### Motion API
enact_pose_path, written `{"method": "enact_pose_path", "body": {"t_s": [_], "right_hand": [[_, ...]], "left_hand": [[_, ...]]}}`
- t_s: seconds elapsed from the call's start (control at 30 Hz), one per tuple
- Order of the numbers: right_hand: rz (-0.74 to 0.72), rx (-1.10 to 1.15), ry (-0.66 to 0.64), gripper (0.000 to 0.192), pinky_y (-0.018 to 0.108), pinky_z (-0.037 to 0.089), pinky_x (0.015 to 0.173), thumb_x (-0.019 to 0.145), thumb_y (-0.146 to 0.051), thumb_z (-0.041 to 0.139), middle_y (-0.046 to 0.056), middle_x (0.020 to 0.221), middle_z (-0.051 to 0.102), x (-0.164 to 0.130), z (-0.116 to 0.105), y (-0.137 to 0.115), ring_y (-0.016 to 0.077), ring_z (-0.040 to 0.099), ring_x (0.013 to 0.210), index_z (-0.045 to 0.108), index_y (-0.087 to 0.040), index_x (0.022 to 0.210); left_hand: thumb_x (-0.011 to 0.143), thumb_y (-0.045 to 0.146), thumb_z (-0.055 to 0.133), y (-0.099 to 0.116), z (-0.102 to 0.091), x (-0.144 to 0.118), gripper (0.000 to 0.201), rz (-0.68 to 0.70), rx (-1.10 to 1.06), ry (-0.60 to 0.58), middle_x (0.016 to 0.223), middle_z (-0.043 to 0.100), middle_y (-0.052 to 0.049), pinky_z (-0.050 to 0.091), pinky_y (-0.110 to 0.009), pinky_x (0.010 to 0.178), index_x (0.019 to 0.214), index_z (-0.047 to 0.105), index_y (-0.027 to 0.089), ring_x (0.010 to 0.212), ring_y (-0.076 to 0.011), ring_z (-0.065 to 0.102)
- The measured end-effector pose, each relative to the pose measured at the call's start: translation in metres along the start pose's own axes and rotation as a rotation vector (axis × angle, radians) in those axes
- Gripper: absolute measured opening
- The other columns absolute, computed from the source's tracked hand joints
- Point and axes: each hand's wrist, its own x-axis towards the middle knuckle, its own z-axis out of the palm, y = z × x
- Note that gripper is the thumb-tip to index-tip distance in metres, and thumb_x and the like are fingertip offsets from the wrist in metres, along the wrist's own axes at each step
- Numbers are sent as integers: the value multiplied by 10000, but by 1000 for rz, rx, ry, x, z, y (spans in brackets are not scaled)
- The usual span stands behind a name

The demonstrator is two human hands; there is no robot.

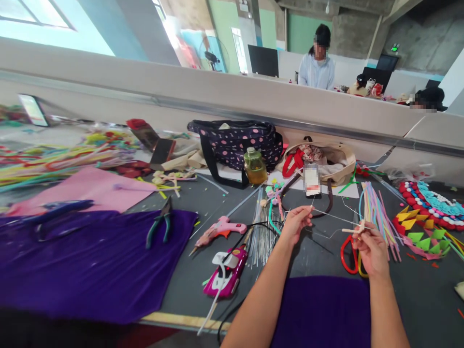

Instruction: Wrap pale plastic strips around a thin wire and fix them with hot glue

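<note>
Two hands pinch one thin wire (331,218) above the tabletop (203,270), left hand (295,223) at its bare end, right hand (371,249) where pale wrapping begins.

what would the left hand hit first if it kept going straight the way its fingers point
The left hand points up and away across the table while pinching a thin wire. First in that line looks to be the blurred card, then the beige tote bag, though depth is hard to judge.
</note>
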Motion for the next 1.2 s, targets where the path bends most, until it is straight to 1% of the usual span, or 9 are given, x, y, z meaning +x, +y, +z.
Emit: {"method": "enact_pose_path", "body": {"t_s": [0.13,0.23,0.37,0.53,0.67,0.77,0.9,1.03,1.2], "right_hand": [[200,-28,-224,336,222,457,374,720,-419,728,14,667,653,-11,-1,-2,137,602,475,657,-181,948],[328,-100,-431,439,227,453,362,725,-529,701,24,637,647,-15,0,3,139,593,425,653,-157,952],[434,-194,-585,425,231,490,393,734,-473,716,42,680,674,-14,1,11,156,638,474,632,-144,990],[440,-202,-396,319,211,484,378,716,-374,750,7,651,665,-4,-5,17,157,648,485,614,-165,915],[397,-121,-211,307,183,448,358,700,-355,771,-18,623,630,1,-15,20,132,612,471,616,-184,902],[387,-91,-132,313,185,447,361,702,-336,773,-24,638,616,3,-22,22,118,584,473,628,-201,944],[397,-77,-110,305,189,428,349,700,-335,769,-21,638,598,4,-25,24,112,553,459,644,-215,951],[397,-101,-94,288,207,423,354,701,-335,765,-8,651,604,2,-23,24,128,557,469,655,-227,945],[365,-107,-94,263,233,421,396,694,-346,769,-4,622,605,-2,-24,22,143,557,487,669,-245,915]], "left_hand": [[625,423,759,-3,-4,3,366,-23,62,-14,560,538,25,347,-182,421,823,715,118,416,-38,412],[620,411,768,-5,-4,3,374,-13,127,-16,552,552,22,249,-172,382,836,719,110,393,-29,364],[638,401,760,-7,1,2,415,13,173,-2,662,647,-26,266,-169,395,922,702,104,430,-41,411],[766,404,638,-5,9,4,361,64,207,-32,938,696,-112,477,-251,600,1006,656,135,716,-148,623],[816,206,557,2,6,-6,262,272,727,61,1059,652,-88,468,-318,826,1066,635,192,937,-191,597],[803,132,541,4,-1,-24,227,330,1208,-80,1008,627,-79,435,-355,875,995,644,198,986,-225,546],[810,101,516,1,-11,-43,143,300,1567,-319,920,598,-95,438,-352,800,832,633,180,961,-245,502],[833,80,469,0,-14,-49,160,325,1700,-373,913,579,-103,431,-340,725,808,599,169,928,-247,490],[879,120,428,12,-13,-56,182,449,1615,-442,894,600,-82,426,-326,711,943,589,178,881,-227,514]]}}
